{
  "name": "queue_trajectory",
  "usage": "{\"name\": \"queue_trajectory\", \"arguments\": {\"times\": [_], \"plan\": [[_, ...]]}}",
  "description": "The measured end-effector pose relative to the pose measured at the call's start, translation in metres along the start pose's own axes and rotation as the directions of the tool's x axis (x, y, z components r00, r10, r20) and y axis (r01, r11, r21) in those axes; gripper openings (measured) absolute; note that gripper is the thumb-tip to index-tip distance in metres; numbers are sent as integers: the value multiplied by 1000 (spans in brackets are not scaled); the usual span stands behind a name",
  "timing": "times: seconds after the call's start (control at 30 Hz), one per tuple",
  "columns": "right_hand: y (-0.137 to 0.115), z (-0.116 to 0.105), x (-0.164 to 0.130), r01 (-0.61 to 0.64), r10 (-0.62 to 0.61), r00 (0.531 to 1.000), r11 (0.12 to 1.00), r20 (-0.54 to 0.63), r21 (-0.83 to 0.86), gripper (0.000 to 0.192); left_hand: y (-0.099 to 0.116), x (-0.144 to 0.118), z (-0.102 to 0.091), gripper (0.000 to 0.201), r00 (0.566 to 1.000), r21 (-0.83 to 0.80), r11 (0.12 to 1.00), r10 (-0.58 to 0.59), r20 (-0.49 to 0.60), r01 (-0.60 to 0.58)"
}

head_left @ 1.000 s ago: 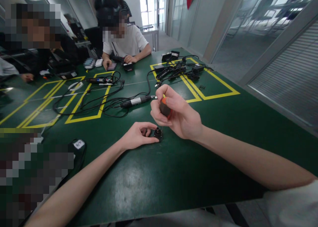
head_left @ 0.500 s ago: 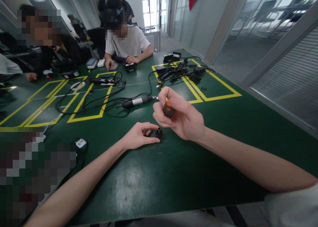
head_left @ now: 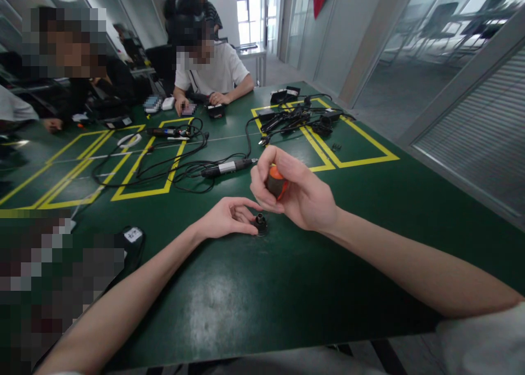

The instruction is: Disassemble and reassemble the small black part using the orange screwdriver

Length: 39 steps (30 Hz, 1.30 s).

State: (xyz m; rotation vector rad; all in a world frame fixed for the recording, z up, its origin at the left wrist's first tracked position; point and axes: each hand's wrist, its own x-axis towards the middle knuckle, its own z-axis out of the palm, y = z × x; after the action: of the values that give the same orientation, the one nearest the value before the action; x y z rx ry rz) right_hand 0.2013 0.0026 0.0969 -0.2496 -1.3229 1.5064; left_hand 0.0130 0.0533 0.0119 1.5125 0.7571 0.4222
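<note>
My left hand [head_left: 227,217] rests low over the table, its thumb and curled fingers around the left side of a small black round part [head_left: 261,224]. A short metal-rimmed post stands up from the middle of that part, which sits upright on the green surface. Above and to the right, my right hand [head_left: 297,186] is closed around an orange and dark grey screwdriver handle [head_left: 277,183]. Its rounded end faces me, and any shaft is hidden behind my fingers.
A corded electric screwdriver [head_left: 227,168] lies beyond my hands on the green table [head_left: 328,276]. Farther right are tangled black cables [head_left: 295,119] and a few small dark coils [head_left: 337,146]. A person [head_left: 215,71] handles devices across the table.
My left hand has slid slightly left with the small black part, its thumb now farther back along it. The screwdriver handle in my right hand has turned, showing more orange.
</note>
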Motion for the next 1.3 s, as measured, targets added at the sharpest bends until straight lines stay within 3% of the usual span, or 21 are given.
{"name": "queue_trajectory", "arguments": {"times": [0.13, 0.23, 0.43, 0.63, 0.77, 0.87, 1.07, 1.2, 1.3], "plan": [[-1, 1, 1, -50, 50, 999, 999, -17, 4, 47, 0, -1, -2, 64, 1000, -19, 1000, -6, 30, 7], [-1, 0, 0, -35, 35, 999, 999, -15, 28, 41, -2, -1, -5, 68, 999, -39, 999, -3, 49, 5], [0, 0, -1, 4, -4, 1000, 1000, 0, 1, 36, -3, 0, -3, 58, 998, 21, 999, 49, 37, -50], [0, 2, -1, -72, 71, 997, 997, -21, -42, 55, -2, 1, -1, 63, 999, -31, 999, 16, 36, -15], [1, 1, -2, -19, 20, 999, 1000, -32, 15, 41, -3, 1, -5, 68, 998, -45, 999, -18, 54, 21], [2, 0, -1, -2, 2, 1000, 1000, -26, 12, 36, -3, 1, -9, 58, 996, -69, 998, -7, 87, 13], [2, 0, 0, -95, 94, 995, 995, -16, -12, 57, -3, 3, -6, 50, 994, -34, 999, 46, 98, -43], [4, -2, -1, -53, 55, 998, 997, -29, 55, 45, -3, 2, 1, 51, 999, 30, 998, 49, 4, -49], [5, -3, -2, -34, 36, 999, 998, -28, 54, 34, -5, 2, 2, 49, 1000, -29, 1000, 10, 2, -10]]}}
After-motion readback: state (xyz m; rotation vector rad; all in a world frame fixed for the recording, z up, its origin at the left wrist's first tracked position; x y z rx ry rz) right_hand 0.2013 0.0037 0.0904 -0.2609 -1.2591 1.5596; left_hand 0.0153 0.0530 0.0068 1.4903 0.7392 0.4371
